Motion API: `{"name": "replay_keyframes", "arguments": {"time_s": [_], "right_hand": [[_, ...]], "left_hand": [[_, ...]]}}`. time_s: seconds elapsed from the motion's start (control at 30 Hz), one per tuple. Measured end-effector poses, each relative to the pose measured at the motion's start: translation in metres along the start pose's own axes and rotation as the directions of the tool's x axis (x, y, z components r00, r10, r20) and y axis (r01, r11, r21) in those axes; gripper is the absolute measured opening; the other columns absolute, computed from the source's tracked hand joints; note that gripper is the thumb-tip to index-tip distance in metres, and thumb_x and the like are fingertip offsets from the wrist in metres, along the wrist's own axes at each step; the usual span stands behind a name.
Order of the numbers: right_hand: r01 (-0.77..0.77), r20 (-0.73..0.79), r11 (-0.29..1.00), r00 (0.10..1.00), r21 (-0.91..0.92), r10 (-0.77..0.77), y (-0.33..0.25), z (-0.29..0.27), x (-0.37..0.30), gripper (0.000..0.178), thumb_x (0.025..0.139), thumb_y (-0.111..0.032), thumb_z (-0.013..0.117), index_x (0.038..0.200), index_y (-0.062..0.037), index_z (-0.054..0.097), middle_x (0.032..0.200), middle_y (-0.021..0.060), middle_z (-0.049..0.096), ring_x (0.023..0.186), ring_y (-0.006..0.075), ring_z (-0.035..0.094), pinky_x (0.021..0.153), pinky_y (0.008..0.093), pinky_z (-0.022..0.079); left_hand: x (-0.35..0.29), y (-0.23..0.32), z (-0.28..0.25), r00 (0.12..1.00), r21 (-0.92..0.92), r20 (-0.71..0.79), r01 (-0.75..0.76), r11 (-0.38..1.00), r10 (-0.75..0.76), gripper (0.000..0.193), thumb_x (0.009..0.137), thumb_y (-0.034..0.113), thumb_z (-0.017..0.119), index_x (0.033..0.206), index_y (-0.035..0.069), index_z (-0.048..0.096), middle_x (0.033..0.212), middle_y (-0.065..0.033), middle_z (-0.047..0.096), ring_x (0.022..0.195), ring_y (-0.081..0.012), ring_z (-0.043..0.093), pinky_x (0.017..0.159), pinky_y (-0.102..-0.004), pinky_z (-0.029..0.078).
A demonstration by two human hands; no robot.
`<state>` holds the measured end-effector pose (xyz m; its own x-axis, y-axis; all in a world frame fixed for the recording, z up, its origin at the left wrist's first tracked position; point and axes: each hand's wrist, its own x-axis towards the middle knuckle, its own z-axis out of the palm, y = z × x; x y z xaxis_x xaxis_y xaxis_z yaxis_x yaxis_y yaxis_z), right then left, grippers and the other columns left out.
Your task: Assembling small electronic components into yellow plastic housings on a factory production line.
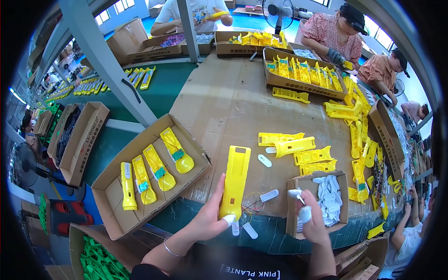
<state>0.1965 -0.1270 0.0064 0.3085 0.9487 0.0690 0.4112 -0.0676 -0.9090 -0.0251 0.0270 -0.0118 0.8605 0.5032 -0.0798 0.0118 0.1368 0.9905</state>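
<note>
While left hand (209, 217) grips one yellow casing (234, 179) above the desk (270, 228), right hand (315, 227) is over a small carton (291, 226) of white parts (329, 196), fingertips (305, 214) close, grip's contents unclear. Left of both: larger carton (109, 205), four yellow pieces (167, 183).

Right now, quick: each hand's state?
Left hand: closed on a yellow shell.
Right hand: half-curled at the box of white pieces; whether it holds one cannot be told.

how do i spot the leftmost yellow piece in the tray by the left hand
Find the open cardboard tray left of the person's left hand. Four yellow pieces lie in it, side by side; the leftmost one has a whitish strip near its far end. Its three neighbours each show a green board; it shows none.
</note>
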Motion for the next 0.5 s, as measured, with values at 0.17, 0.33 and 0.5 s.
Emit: {"name": "replay_keyframes", "arguments": {"time_s": [0.17,0.33,0.5], "right_hand": [[0.006,0.03,0.616,0.998,0.788,-0.048,-0.037,0.073,0.027,0.027,0.094,-0.027,0.039,0.101,-0.0016,0.046,0.096,0.0121,0.053,0.089,0.022,0.055,0.081,0.0334,0.044],[0.267,-0.331,0.864,0.935,0.427,-0.126,-0.014,0.077,0.058,0.023,0.094,-0.023,0.039,0.099,-0.0012,0.046,0.093,0.0109,0.053,0.089,0.0227,0.055,0.08,0.0333,0.043],[0.07,-0.235,0.847,0.97,0.527,0.066,-0.013,0.062,0.037,0.022,0.095,-0.028,0.038,0.1,-0.0077,0.043,0.071,-0.0018,0.038,0.063,0.009,0.036,0.059,0.0253,0.034]], "left_hand": [[-0.006,-0.011,0.007,1.0,0.009,-0.001,-0.001,1.0,0.001,0.088,0.076,-0.004,0.049,0.139,0.003,-0.013,0.136,-0.0181,0.025,0.119,-0.0235,0.038,0.097,-0.0315,0.033],[-0.017,-0.011,0.01,0.999,0.04,-0.032,0.012,0.999,-0.011,0.089,0.077,-0.003,0.049,0.138,0.002,-0.016,0.142,-0.0188,0.015,0.125,-0.0238,0.03,0.1,-0.031,0.03],[-0.016,-0.005,0.006,1.0,-0.116,0.019,-0.008,0.993,0.01,0.093,0.075,-0.006,0.05,0.138,0.005,-0.017,0.14,-0.0156,0.018,0.121,-0.0222,0.033,0.098,-0.0305,0.031]]}}
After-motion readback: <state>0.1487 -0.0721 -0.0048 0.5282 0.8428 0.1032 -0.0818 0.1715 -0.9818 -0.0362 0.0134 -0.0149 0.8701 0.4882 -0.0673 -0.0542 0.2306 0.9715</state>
